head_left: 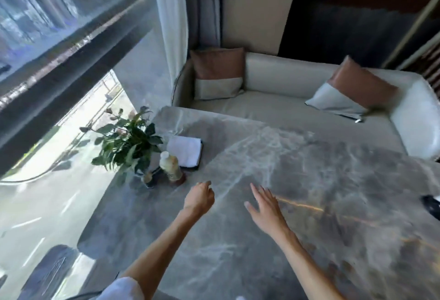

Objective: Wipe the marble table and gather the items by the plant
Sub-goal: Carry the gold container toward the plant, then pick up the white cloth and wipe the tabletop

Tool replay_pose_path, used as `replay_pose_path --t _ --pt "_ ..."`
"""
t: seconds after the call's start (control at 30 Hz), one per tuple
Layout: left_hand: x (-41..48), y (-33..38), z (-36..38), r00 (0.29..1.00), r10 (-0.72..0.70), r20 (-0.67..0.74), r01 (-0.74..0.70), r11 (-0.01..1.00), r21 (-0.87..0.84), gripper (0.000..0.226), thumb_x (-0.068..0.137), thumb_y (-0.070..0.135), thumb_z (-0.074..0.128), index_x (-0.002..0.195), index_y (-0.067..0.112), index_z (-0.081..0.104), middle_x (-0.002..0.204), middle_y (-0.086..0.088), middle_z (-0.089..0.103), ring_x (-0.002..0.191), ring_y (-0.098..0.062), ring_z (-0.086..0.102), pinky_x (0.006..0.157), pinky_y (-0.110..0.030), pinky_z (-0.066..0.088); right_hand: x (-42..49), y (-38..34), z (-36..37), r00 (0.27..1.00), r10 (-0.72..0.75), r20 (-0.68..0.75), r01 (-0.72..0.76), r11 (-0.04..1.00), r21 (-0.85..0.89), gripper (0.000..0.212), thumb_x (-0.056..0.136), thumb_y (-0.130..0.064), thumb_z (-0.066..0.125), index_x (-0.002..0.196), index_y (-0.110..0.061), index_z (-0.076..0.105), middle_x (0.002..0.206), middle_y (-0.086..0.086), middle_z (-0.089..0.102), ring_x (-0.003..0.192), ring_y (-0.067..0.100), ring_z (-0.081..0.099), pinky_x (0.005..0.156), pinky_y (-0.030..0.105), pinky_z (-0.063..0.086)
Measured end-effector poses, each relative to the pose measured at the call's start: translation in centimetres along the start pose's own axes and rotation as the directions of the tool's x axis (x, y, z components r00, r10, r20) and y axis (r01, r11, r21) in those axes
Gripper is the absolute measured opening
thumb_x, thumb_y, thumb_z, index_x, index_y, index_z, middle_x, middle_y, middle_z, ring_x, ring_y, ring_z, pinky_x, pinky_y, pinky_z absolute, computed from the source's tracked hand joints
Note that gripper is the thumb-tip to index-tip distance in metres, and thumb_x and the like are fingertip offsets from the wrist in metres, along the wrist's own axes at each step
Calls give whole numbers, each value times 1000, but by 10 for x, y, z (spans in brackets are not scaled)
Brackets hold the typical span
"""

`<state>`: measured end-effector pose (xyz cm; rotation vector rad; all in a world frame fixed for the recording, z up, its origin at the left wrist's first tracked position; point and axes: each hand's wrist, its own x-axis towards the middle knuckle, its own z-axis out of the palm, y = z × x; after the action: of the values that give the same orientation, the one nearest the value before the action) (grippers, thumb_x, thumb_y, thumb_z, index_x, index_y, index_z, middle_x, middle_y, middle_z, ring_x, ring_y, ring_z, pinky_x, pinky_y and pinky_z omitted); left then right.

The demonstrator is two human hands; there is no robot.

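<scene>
The grey marble table (297, 192) fills the middle of the view. A green potted plant (128, 142) stands at its left edge. Right beside it stands a bottle with a white cap (170, 165), and a small dark item (148, 178) sits in front of the pot. A folded white cloth on a dark pad (184, 149) lies just behind the bottle. My left hand (198, 198) hovers a little in front of the bottle, fingers curled with nothing in it. My right hand (264, 204) is spread flat over the table, empty.
A cream sofa (285, 80) with two brown-and-white cushions (217, 73) runs along the table's far side. A large window (59, 38) and a curtain (169, 26) are at the left. A dark object (432, 205) pokes in at the right edge.
</scene>
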<state>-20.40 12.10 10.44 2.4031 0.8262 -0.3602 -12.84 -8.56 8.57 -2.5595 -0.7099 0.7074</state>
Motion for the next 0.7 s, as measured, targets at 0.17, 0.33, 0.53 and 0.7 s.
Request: replay_pose_path --t 0.17,0.33,0.53,0.7 --pt "43 -3 -65 987 113 -115 -123 989 -86 25 90 14 41 97 5 64 104 -19 69 100 -39 63 83 -40 48 62 -48 -18 999 -40 -3 40 999 24 59 101 -37 46 152 -13 30 159 7 31 149 25 23 122 37 17" --pt "132 -8 -139 983 72 -171 -128 933 -338 30 71 18 40 71 -4 61 70 -17 66 71 -22 61 69 -41 49 145 -105 -47 998 -57 39 54 997 57 53 103 -32 43 152 -13 32 157 8 34 145 24 33 117 34 26" --pt "221 -42 -150 985 -171 21 169 933 -317 19 77 1 44 61 -3 53 62 -21 55 69 -34 59 59 -38 41 241 -158 -16 981 -78 178 65 995 77 51 99 -32 45 148 -20 39 150 7 47 137 27 45 109 37 39" --pt "271 -81 -110 956 -267 121 290 918 -271 38 87 4 43 119 -13 53 122 -25 60 115 -36 58 91 -38 47 293 -170 43 933 -60 354 55 998 25 57 102 -29 43 153 -11 27 161 9 26 148 24 26 119 32 22"
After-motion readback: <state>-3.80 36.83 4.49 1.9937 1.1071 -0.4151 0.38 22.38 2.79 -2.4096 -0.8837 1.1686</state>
